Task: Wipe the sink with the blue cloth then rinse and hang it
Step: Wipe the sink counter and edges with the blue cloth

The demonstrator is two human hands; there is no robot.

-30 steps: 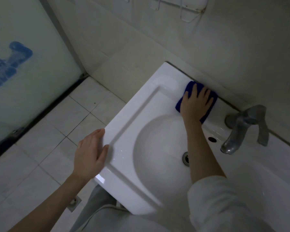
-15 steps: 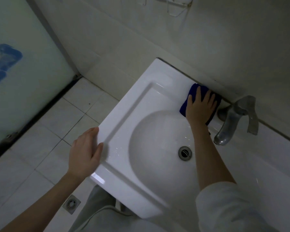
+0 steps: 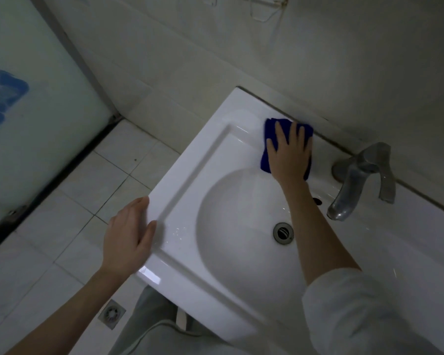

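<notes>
Where the view begins, at the bottom edge, a pale sleeve [image 3: 356, 316] and grey trousers [image 3: 149, 324] are seen against the front rim of the white sink [image 3: 195, 175]. A square floor drain [image 3: 111, 313] is set into the floor tiles [image 3: 87, 201] just left of the trousers, and open floor is left between the sink's left side and the frosted glass panel [image 3: 49, 111].

The left hand [image 3: 128, 239] is laid over the sink's left edge near its front corner, fingers straight and held together, with the thumb resting on top of the rim. Past it the round basin is sunk inside a raised, stepped border, with a metal drain [image 3: 282, 233] at its bottom and water drops scattered over the rim and bowl.

The blue cloth [image 3: 272, 128] is found on the flat back ledge of the sink, close to the wall joint and left of the faucet [image 3: 354, 183]. It is deep blue, bunched into a thick pad, and mostly covered by the right hand [image 3: 289, 155], which is pressed flat on it with the fingers spread. A bare strip of ledge is left between cloth and faucet base.

On the glass panel a blue printed mark [image 3: 5, 98] is seen; nothing legible can be made out in it. High on the tiled wall a wire rack [image 3: 262, 8] is mounted.
</notes>
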